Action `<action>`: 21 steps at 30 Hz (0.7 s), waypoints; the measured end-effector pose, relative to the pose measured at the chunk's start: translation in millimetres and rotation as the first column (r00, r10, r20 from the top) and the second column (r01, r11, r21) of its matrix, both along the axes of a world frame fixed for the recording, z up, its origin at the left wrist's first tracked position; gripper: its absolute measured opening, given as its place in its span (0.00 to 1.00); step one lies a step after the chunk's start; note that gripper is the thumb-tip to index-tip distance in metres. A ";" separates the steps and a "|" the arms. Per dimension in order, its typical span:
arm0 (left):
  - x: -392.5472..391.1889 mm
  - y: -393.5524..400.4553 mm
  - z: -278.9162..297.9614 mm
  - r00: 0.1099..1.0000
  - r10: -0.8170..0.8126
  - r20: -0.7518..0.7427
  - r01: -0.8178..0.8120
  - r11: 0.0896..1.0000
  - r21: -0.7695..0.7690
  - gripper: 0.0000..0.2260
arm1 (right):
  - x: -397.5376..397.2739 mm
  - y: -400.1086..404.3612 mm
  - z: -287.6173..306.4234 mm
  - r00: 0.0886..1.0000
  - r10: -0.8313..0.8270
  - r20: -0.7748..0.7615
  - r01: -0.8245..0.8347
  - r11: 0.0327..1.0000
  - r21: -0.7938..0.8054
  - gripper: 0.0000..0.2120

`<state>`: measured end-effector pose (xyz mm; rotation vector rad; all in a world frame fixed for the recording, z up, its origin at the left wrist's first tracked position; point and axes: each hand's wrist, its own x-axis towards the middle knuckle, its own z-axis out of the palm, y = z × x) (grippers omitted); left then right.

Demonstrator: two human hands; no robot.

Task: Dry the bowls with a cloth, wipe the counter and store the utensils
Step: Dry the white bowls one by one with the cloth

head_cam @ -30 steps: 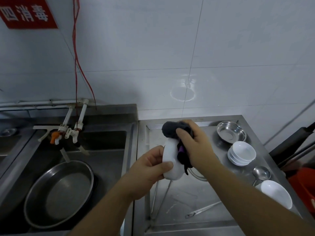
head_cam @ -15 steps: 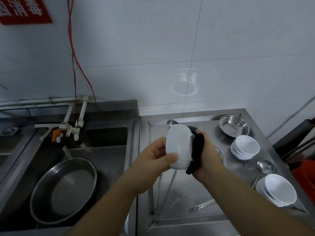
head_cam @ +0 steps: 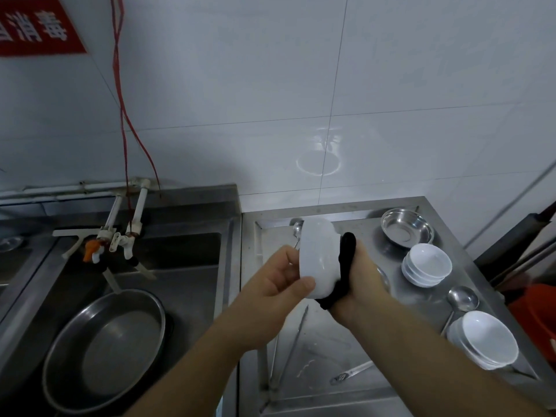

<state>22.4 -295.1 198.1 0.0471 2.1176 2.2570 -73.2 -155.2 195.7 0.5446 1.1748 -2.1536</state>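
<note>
My left hand (head_cam: 278, 282) grips a white bowl (head_cam: 319, 258) held on edge above the steel counter (head_cam: 316, 356), thumb on its lower rim. My right hand (head_cam: 359, 276) holds a black cloth (head_cam: 346, 260) against the bowl's right side; most of the cloth is hidden behind the bowl. Two stacks of white bowls stand on the counter's right side: a far stack (head_cam: 427, 264) and a near stack (head_cam: 484, 341). A steel bowl (head_cam: 406, 227) sits at the back. A ladle (head_cam: 461, 299) lies between the stacks.
A spoon (head_cam: 297, 228) lies at the counter's back behind the held bowl. Long metal utensils (head_cam: 288, 350) and a flat handle (head_cam: 350, 375) lie on the counter near me. Left of the counter, a sink holds a large steel pan (head_cam: 102, 347) under taps (head_cam: 120, 236).
The bowl turned from cloth wiping over its top to standing on edge, with the cloth and my right hand now behind its right side. The view shifted slightly.
</note>
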 end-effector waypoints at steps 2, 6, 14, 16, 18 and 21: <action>-0.8 0.9 -3.5 1.000 -0.024 -0.001 0.024 0.999 -0.036 0.14 | -1.6 2.6 -4.0 1.000 -0.007 0.004 0.007 1.000 -0.009 0.14; -8.3 -7.9 7.4 0.988 0.010 0.154 -0.040 0.981 0.192 0.25 | -10.4 5.1 3.8 0.991 0.017 -0.135 -0.017 1.000 0.003 0.16; -9.0 -11.5 10.6 0.997 0.013 0.077 -0.023 0.991 0.130 0.18 | -9.3 -6.0 16.9 0.986 -0.055 -0.158 0.068 0.995 0.077 0.16; -5.0 -3.4 4.3 1.000 0.007 0.014 -0.007 1.000 -0.009 0.17 | -4.2 -7.0 14.9 0.998 -0.052 -0.032 0.053 0.998 0.027 0.15; -1.8 0.6 -0.7 1.000 0.004 0.002 -0.003 0.992 -0.126 0.18 | -0.9 -5.2 12.2 0.999 -0.006 0.037 0.006 1.000 0.001 0.17; -0.8 -2.7 2.7 1.000 -0.010 0.012 0.011 0.989 -0.148 0.21 | -1.9 -1.6 14.3 0.999 0.013 -0.030 -0.012 0.999 0.034 0.14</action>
